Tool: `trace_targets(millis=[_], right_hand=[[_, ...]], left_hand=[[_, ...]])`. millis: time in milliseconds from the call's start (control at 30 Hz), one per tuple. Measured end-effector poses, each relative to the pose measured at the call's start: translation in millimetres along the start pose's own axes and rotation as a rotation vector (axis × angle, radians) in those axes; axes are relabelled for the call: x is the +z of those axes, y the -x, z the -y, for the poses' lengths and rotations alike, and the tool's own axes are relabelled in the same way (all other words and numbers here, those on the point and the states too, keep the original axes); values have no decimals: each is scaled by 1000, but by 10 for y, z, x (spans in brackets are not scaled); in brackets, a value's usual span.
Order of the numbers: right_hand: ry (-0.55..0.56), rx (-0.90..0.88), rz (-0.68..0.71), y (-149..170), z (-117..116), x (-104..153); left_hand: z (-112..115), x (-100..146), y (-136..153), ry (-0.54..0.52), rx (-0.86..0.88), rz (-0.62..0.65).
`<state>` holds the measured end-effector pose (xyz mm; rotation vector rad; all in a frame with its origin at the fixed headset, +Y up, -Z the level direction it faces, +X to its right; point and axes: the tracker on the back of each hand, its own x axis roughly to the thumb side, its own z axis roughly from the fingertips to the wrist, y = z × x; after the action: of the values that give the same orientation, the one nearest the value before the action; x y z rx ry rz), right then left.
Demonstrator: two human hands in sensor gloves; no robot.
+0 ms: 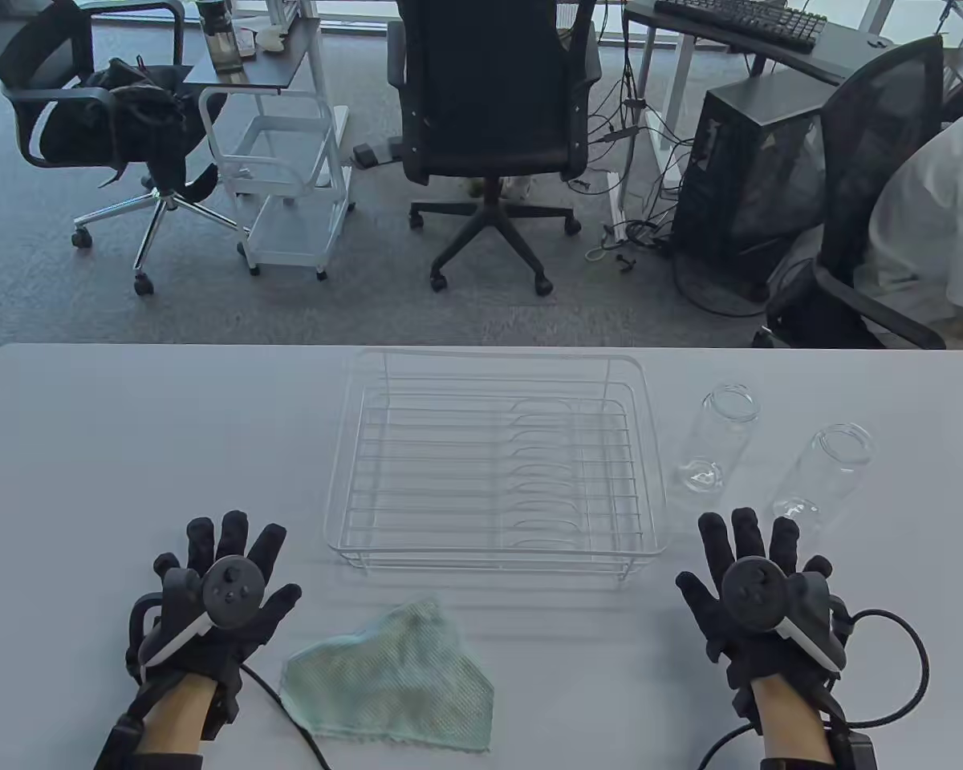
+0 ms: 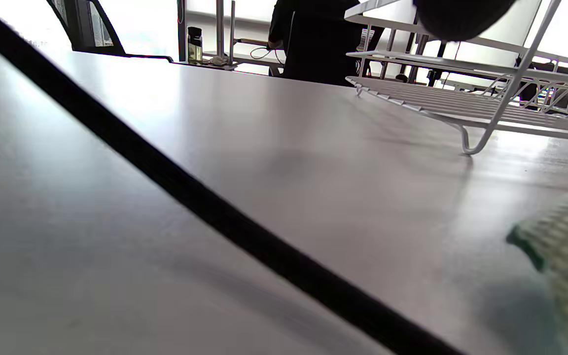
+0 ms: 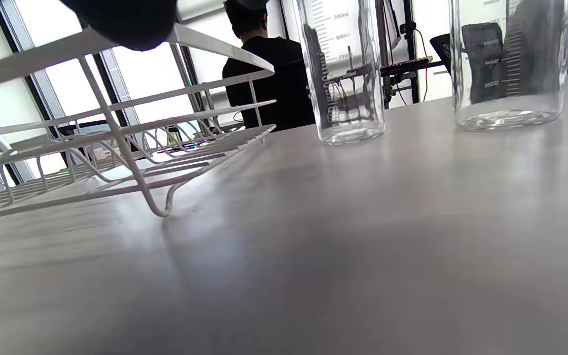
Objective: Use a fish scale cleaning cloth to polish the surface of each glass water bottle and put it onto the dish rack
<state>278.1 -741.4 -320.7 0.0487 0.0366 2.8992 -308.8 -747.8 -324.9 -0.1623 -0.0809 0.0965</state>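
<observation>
Two clear glass bottles stand upright at the right of the table: one (image 1: 718, 437) (image 3: 345, 69) beside the rack, the other (image 1: 826, 473) (image 3: 508, 59) further right. A white wire dish rack (image 1: 493, 461) (image 2: 471, 106) (image 3: 116, 143) sits in the middle with nothing in it. The pale green fish scale cloth (image 1: 389, 682) (image 2: 567, 256) lies crumpled near the front edge. My left hand (image 1: 225, 561) lies flat on the table left of the cloth, fingers spread. My right hand (image 1: 742, 549) lies flat just in front of the bottles, fingers straight, holding nothing.
Beyond the grey table (image 1: 128, 449) are office chairs (image 1: 493, 120), a white trolley (image 1: 289, 168), a computer tower (image 1: 750, 172) and a seated person (image 1: 931, 208) at the far right. A black cable (image 2: 205, 204) crosses the left wrist view.
</observation>
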Motion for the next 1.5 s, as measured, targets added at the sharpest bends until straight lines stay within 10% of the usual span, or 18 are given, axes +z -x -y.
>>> trace_targets(millis=[867,1500], right_hand=[[11,-2,29,-63,37,7],[0,-28,11,-13,49,9]], left_hand=[[-389,308,-315,-265,63,145],[-53,336,-1528,177,-234,456]])
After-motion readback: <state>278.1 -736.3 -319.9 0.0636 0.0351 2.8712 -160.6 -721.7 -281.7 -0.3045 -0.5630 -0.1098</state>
